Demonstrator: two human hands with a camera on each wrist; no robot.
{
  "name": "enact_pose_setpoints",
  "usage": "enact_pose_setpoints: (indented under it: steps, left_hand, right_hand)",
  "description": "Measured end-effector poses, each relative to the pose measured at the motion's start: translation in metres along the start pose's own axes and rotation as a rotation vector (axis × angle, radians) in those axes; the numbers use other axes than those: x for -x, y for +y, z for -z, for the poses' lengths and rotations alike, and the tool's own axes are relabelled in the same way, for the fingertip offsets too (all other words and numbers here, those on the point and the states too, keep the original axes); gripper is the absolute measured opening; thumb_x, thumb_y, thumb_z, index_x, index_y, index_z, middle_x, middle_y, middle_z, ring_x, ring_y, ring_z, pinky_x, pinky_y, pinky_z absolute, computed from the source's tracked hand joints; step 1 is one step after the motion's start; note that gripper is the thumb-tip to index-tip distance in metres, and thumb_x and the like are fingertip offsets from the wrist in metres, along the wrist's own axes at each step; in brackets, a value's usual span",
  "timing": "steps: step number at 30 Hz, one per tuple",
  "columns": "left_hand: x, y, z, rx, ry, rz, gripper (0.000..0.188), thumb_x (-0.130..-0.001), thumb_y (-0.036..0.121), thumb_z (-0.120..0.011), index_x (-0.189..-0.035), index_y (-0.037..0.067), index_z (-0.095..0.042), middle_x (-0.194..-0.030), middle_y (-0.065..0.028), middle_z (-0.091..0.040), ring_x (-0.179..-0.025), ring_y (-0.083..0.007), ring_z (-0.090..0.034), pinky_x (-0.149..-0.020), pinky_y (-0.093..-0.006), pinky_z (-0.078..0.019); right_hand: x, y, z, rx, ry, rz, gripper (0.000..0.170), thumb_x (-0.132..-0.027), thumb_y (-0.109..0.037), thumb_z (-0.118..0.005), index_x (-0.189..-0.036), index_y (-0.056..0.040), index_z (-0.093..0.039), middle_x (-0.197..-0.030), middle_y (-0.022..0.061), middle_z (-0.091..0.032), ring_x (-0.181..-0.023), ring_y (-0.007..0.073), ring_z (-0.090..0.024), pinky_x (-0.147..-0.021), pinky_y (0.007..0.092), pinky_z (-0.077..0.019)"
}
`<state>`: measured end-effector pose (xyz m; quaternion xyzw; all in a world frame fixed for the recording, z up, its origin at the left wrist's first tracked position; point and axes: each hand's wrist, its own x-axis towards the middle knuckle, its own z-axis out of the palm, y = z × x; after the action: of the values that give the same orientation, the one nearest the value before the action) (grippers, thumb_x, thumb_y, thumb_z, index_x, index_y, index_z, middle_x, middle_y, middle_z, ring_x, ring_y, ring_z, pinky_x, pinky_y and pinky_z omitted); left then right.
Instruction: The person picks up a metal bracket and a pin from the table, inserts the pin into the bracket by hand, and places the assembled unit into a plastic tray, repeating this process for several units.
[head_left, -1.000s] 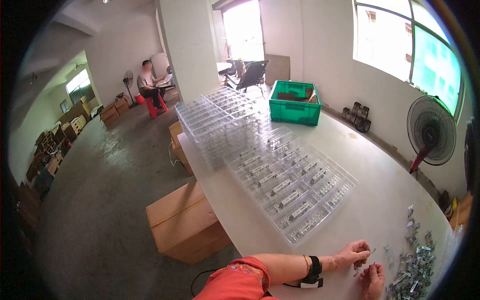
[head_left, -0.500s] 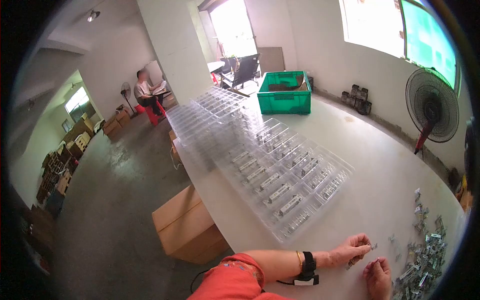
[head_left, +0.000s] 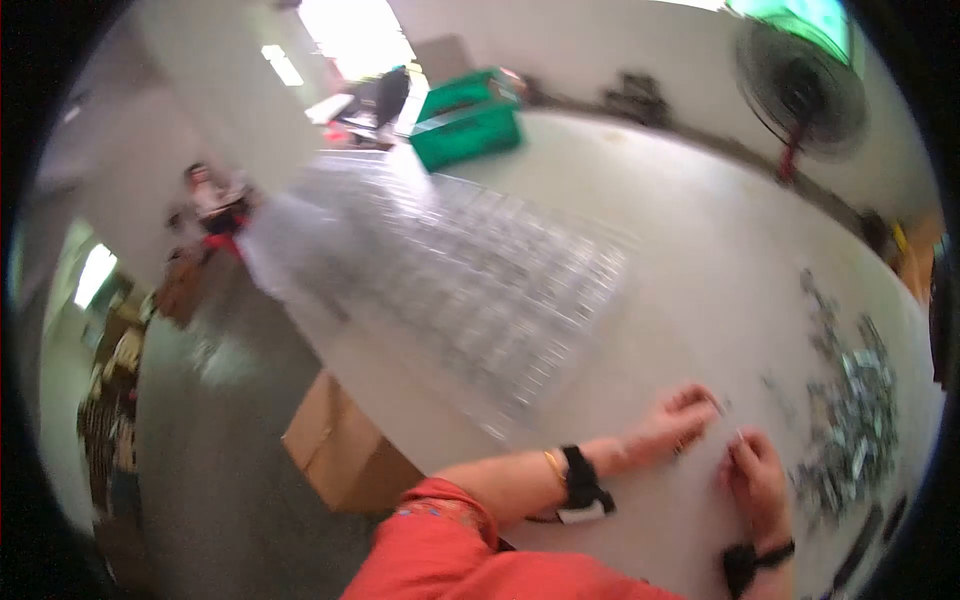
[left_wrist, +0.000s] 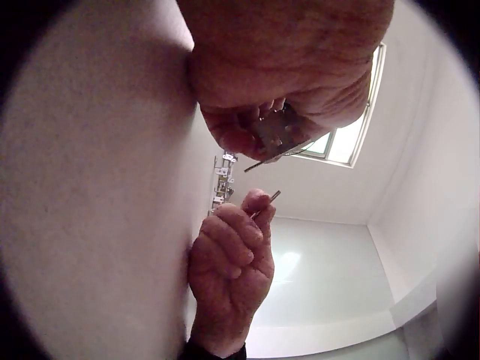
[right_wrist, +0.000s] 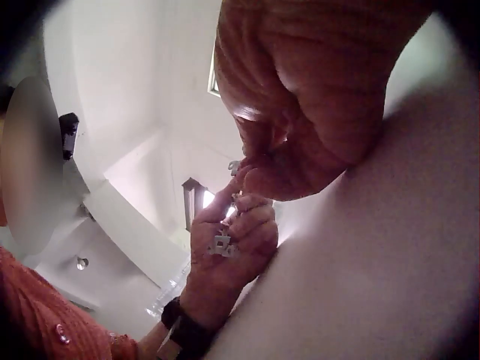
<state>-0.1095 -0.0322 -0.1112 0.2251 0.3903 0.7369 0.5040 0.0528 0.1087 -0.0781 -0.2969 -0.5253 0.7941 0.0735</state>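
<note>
Over the near right of the table, my left hand (head_left: 672,425) curls its fingers round a small metal bracket (left_wrist: 279,129), with a thin end poking out. Another bracket-like piece (right_wrist: 221,244) shows against the left palm in the right wrist view. Close beside it, my right hand (head_left: 758,480) pinches a thin metal pin (left_wrist: 276,195) between thumb and forefinger, the other fingers folded in. A small gap separates the two hands in the left wrist view. To their right lies a loose pile of small metal parts (head_left: 858,410).
Clear plastic compartment trays (head_left: 520,280), blurred here, stand beyond my left arm, with a taller stack behind. A green crate (head_left: 465,135) sits at the far end of the white table (head_left: 640,200). There is a cardboard box (head_left: 345,450) on the floor, a fan (head_left: 800,90) by the wall and a seated person (head_left: 215,200).
The head view has swung, so table, trays and crate appear shifted up and left, blurred. My right wrist and its strap have come into view. Both hands stay close together, still holding small parts.
</note>
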Motion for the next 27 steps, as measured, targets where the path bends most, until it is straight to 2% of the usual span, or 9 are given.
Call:
enact_pose_setpoints:
  steps: [3,4,7,8,12,14,19,27]
  left_hand:
    - [0.007,0.018,-0.008,-0.084,0.049,0.003,0.016,-0.098,0.017,-0.059,-0.112,0.009,-0.057,-0.076,0.0043,-0.051,-0.064,-0.0054,-0.046,-0.055,-0.0222,-0.0398]
    - [0.008,0.022,-0.007,-0.024,0.036,0.044,0.013,-0.099,0.017,-0.057,-0.108,0.008,-0.058,-0.078,0.0029,-0.054,-0.067,-0.0047,-0.05,-0.055,-0.0215,-0.042]
    - [0.008,0.028,-0.01,-0.066,0.098,0.061,0.015,-0.099,0.015,-0.055,-0.111,0.005,-0.055,-0.075,-0.0024,-0.056,-0.06,-0.009,-0.051,-0.051,-0.0217,-0.0408]
    - [0.01,0.029,-0.01,-0.061,0.073,0.084,0.015,-0.099,0.015,-0.055,-0.111,0.005,-0.055,-0.075,-0.0024,-0.056,-0.06,-0.009,-0.051,-0.051,-0.0217,-0.0408]
    - [0.009,0.028,-0.013,-0.055,0.085,0.067,0.014,-0.099,0.015,-0.056,-0.11,0.006,-0.056,-0.076,-0.0033,-0.058,-0.058,-0.0095,-0.05,-0.051,-0.021,-0.0398]
    - [0.009,0.028,-0.015,-0.125,0.135,0.058,0.013,-0.099,0.015,-0.056,-0.109,0.006,-0.057,-0.076,-0.0031,-0.058,-0.058,-0.0092,-0.05,-0.05,-0.0207,-0.0394]
    - [0.009,0.026,-0.015,-0.144,0.109,0.08,0.014,-0.098,0.014,-0.059,-0.109,0.006,-0.058,-0.078,-0.0021,-0.059,-0.06,-0.0072,-0.05,-0.051,-0.0198,-0.0402]
    - [0.012,0.027,-0.017,-0.402,0.074,0.113,0.02,-0.098,0.016,-0.062,-0.113,0.003,-0.059,-0.079,-0.0011,-0.061,-0.064,-0.0046,-0.051,-0.053,-0.0185,-0.0405]
  right_hand:
    - [0.007,-0.01,-0.006,-0.018,-0.046,-0.05,0.016,-0.101,-0.023,-0.058,-0.104,-0.0066,-0.059,-0.07,0.0008,-0.056,-0.058,0.0112,-0.054,-0.053,0.0263,-0.0466]
    - [0.011,-0.014,-0.009,0.034,-0.052,-0.038,0.018,-0.102,-0.024,-0.057,-0.106,-0.0069,-0.06,-0.069,0.0001,-0.056,-0.057,0.01,-0.054,-0.052,0.0252,-0.0456]
    - [0.015,-0.02,-0.008,0.102,-0.136,0.012,0.023,-0.103,-0.028,-0.054,-0.111,-0.0077,-0.061,-0.067,-0.0015,-0.055,-0.056,0.007,-0.052,-0.051,0.0221,-0.0431]
    - [0.016,-0.02,-0.009,0.094,-0.103,0.011,0.023,-0.103,-0.028,-0.054,-0.111,-0.0077,-0.061,-0.067,-0.0015,-0.055,-0.056,0.007,-0.052,-0.051,0.0221,-0.0431]
    - [0.016,-0.017,-0.007,0.054,-0.171,0.064,0.021,-0.104,-0.025,-0.053,-0.113,-0.0085,-0.061,-0.067,-0.0026,-0.055,-0.057,0.0063,-0.052,-0.053,0.0219,-0.0435]
    - [0.019,-0.018,-0.008,0.004,-0.164,0.062,0.021,-0.103,-0.024,-0.053,-0.112,-0.0073,-0.061,-0.069,-0.0029,-0.056,-0.06,0.0064,-0.054,-0.055,0.0226,-0.0446]
    - [0.02,-0.02,-0.004,0.033,-0.196,0.056,0.021,-0.103,-0.023,-0.054,-0.11,-0.0047,-0.061,-0.071,-0.0024,-0.058,-0.061,0.0068,-0.055,-0.056,0.0235,-0.0457]
    - [0.021,-0.014,-0.007,0.012,-0.244,0.045,0.018,-0.103,-0.02,-0.054,-0.106,-0.004,-0.06,-0.071,-0.0016,-0.059,-0.06,0.0075,-0.056,-0.054,0.0241,-0.0464]
